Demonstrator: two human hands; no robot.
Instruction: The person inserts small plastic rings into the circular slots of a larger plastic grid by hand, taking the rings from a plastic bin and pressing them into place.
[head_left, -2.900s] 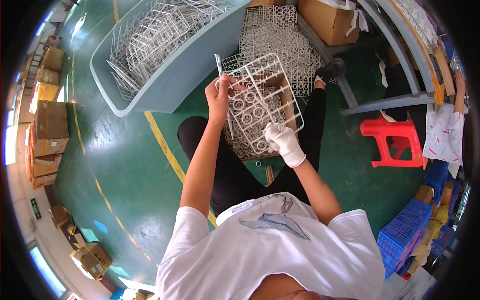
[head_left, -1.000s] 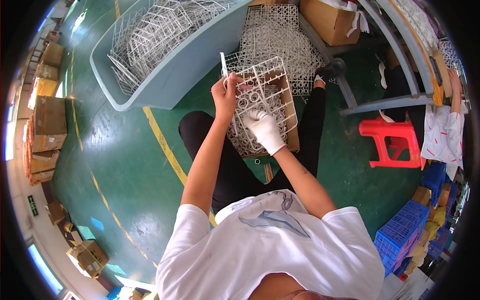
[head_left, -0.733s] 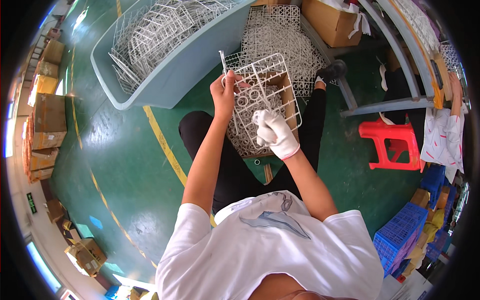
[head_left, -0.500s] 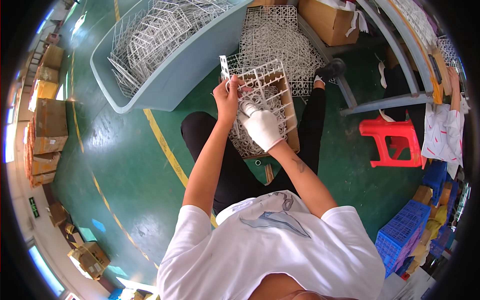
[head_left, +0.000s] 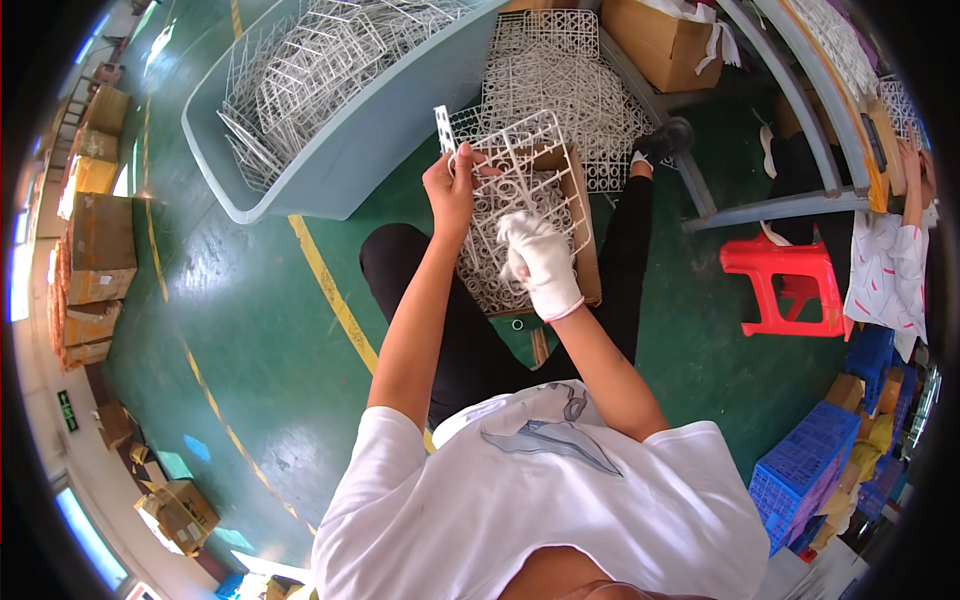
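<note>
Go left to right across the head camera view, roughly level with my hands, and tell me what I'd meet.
Stacked cardboard boxes, blue-grey tub, your bare left hand, your gloved right hand, red stool, another person's patterned shirt.

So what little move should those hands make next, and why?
Perhaps the gloved right hand should feel along the white grid for any rings left on it. The left hand holds the grid above a cardboard box of loose rings, so anything freed could drop in. Whether any remain attached is hard to tell.
</note>
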